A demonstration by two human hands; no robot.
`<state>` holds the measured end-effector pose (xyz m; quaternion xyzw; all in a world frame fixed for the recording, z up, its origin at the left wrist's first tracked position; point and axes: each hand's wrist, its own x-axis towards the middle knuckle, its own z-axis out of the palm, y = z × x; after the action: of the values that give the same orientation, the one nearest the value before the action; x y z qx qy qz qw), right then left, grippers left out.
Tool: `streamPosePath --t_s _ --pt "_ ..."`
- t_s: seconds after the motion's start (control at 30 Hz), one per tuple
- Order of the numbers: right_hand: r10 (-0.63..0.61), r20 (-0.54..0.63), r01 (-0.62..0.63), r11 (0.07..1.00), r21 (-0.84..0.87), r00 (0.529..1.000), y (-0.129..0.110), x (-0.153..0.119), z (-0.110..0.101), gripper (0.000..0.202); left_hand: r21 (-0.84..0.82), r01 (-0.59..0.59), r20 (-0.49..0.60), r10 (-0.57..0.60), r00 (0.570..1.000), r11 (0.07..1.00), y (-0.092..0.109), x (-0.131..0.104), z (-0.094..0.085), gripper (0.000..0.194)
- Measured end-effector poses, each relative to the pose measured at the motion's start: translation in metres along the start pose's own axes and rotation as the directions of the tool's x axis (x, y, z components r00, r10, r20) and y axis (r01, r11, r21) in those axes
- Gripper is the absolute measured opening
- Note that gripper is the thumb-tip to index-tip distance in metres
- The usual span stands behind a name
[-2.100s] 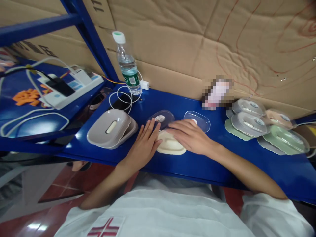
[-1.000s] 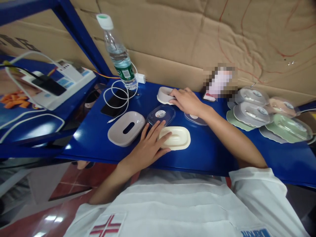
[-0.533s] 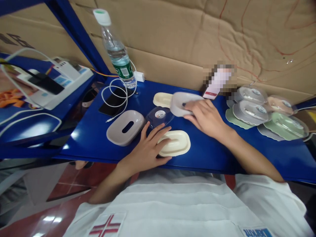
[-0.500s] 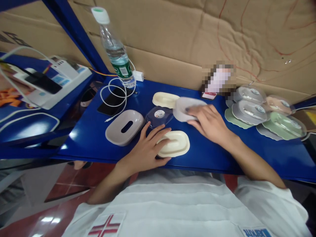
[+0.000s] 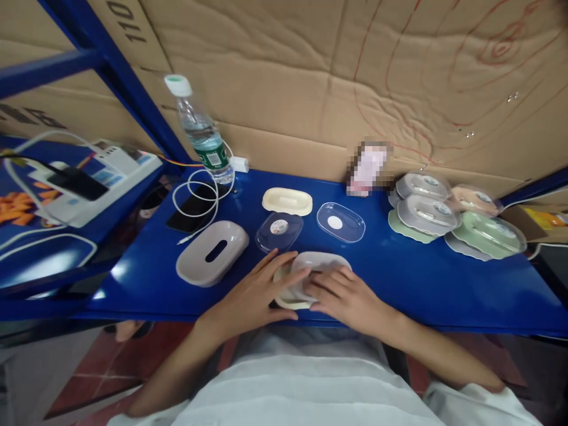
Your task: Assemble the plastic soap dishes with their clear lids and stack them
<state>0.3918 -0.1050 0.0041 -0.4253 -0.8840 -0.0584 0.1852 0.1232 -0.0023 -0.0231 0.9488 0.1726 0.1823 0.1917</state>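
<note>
Near the table's front edge, my right hand holds a pale grey soap dish, fingers reaching inside it. That dish sits tilted over a cream tray, overlapping it; whether it is seated inside I cannot tell. My left hand grips the left end of the cream tray, thumb on the near side and fingers across the rim. Just behind my left fingers lies a clear lid with a round sticker. To the left is another pale grey soap dish with a dark slot in its bottom.
A second cream tray and another clear lid lie farther back. A water bottle, a white cable and a dark phone stand left. Several lidded soap dishes are stacked right; a blurred phone leans on the cardboard.
My right hand has brought the pale grey dish left and nearer, onto the cream tray under my left hand. The clear lid at the back right has come into sight.
</note>
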Motion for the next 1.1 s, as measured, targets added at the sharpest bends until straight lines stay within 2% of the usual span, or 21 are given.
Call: streamPosePath --t_s 0.07,0.13,0.2,0.37,0.5,0.57,0.67,0.77,0.83,0.9,0.97,1.1 --pt "-0.047 0.032 0.046 0.998 0.035 0.998 -0.002 0.003 0.003 0.030 0.035 -0.034 0.002 0.034 0.999 0.999 0.000 0.001 -0.003 0.090" --pt "-0.078 0.063 0.074 0.995 0.066 0.995 -0.004 0.003 0.003 0.032 0.074 -0.054 -0.028 0.056 0.998 0.996 -0.001 0.001 -0.005 0.073" --pt "-0.093 0.093 0.086 0.993 0.078 0.991 -0.004 0.003 0.002 0.036 0.111 -0.077 -0.062 0.084 0.995 0.991 -0.002 0.000 -0.006 0.064" --pt "-0.130 0.186 0.116 0.990 0.086 0.974 0.002 0.009 -0.001 0.040 0.193 -0.134 -0.073 0.151 0.986 0.972 -0.006 -0.003 -0.005 0.069" --pt "-0.194 0.144 0.166 0.969 0.183 0.970 0.031 0.021 -0.012 0.041 0.195 -0.118 -0.044 0.128 0.991 0.974 -0.004 -0.001 -0.005 0.075" --pt "-0.123 0.117 0.106 0.984 0.145 0.985 0.053 0.034 -0.019 0.037 0.180 -0.120 -0.040 0.129 0.991 0.976 0.000 0.000 -0.006 0.072" --pt "0.039 0.151 -0.031 0.998 -0.050 0.988 0.087 0.058 -0.021 0.040 0.173 -0.141 -0.081 0.157 0.984 0.975 0.004 -0.001 -0.011 0.066" --pt "0.190 0.196 -0.145 0.964 -0.222 0.962 0.109 0.070 -0.017 0.049 0.211 -0.073 -0.225 0.121 0.967 0.975 0.006 -0.006 -0.020 0.053" --pt "0.269 0.202 -0.214 0.943 -0.254 0.942 0.116 0.064 -0.014 0.057 0.214 -0.013 -0.320 0.083 0.944 0.977 0.006 -0.010 -0.026 0.046" --pt "0.325 0.198 -0.279 0.932 -0.230 0.925 0.119 0.047 -0.014 0.063 0.208 0.007 -0.360 0.070 0.930 0.978 0.007 -0.011 -0.029 0.041" --pt "0.368 0.204 -0.340 0.926 -0.162 0.907 0.121 0.024 -0.016 0.065 0.210 0.003 -0.343 0.071 0.937 0.978 0.009 -0.010 -0.027 0.040" --pt "0.429 0.202 -0.461 0.875 0.150 0.880 0.120 -0.014 -0.022 0.045 0.161 -0.049 -0.181 0.078 0.980 0.986 0.016 -0.004 -0.014 0.054"
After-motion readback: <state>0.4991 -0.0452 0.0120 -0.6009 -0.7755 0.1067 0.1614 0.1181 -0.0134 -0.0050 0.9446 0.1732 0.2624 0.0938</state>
